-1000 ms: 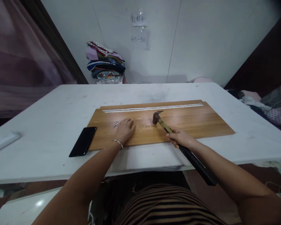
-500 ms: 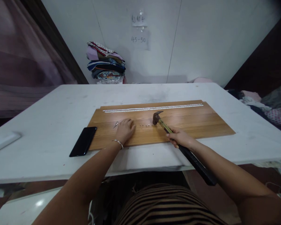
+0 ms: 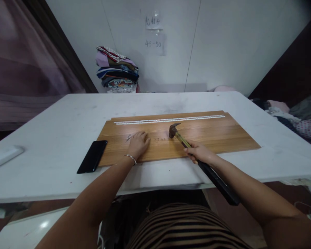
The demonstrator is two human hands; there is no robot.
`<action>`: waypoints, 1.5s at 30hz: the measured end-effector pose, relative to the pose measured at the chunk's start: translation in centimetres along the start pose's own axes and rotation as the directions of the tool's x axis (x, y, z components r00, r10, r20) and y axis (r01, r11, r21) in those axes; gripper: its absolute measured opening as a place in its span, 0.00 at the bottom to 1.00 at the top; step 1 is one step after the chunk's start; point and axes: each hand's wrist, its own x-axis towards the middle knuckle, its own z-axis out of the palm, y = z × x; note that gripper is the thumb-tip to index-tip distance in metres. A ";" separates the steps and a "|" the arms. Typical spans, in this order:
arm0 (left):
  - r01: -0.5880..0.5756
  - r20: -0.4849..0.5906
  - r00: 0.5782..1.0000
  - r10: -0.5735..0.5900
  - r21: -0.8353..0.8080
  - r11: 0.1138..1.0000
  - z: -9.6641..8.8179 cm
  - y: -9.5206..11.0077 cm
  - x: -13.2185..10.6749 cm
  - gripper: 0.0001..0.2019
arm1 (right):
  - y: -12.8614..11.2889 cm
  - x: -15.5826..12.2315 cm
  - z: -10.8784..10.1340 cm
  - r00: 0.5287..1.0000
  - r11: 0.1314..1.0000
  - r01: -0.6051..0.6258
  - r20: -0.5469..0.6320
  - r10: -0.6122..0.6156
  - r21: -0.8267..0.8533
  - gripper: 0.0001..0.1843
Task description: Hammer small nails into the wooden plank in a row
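Observation:
My right hand (image 3: 197, 151) is wrapped round the handle of a claw hammer (image 3: 182, 141), partway along its shaft. The hammer's rusty head is at the board's middle, claw pointing away from me. My left hand (image 3: 139, 142) lies on the wooden board (image 3: 209, 133), fingers resting on its surface. Beside the left hand is a small bunch of loose nails (image 3: 128, 138), partly covered by the hand. A short row of small nails (image 3: 161, 139) dots the board between my left hand and the hammer head.
Two white measuring strips (image 3: 171, 120) run along the board's far side. A black phone (image 3: 92, 156) overlaps the board's left edge. Folded cloths (image 3: 118, 71) are stacked at the back of the white table (image 3: 54, 128). A white object (image 3: 5, 157) lies at the far left.

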 end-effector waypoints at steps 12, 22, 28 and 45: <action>0.004 -0.009 1.000 -0.004 0.020 1.000 0.4 -0.2 0.0 0.14 | -0.4 -0.2 0.0 1.000 1.000 -0.006 -0.014 0.006 -0.001 0.20; 0.000 0.002 1.000 0.000 0.011 1.000 0.1 0.0 0.0 0.14 | -0.2 -0.1 0.0 1.000 1.000 -0.006 -0.001 0.006 -0.003 0.22; -0.006 -0.029 1.000 0.006 -0.005 1.000 0.7 -0.4 0.0 0.13 | -0.1 0.0 -0.2 1.000 1.000 0.007 -0.005 -0.007 -0.004 0.25; 0.004 0.003 1.000 -0.004 0.008 1.000 0.2 -0.1 0.0 0.14 | -0.3 -0.2 -0.1 1.000 1.000 0.006 0.005 -0.006 -0.008 0.24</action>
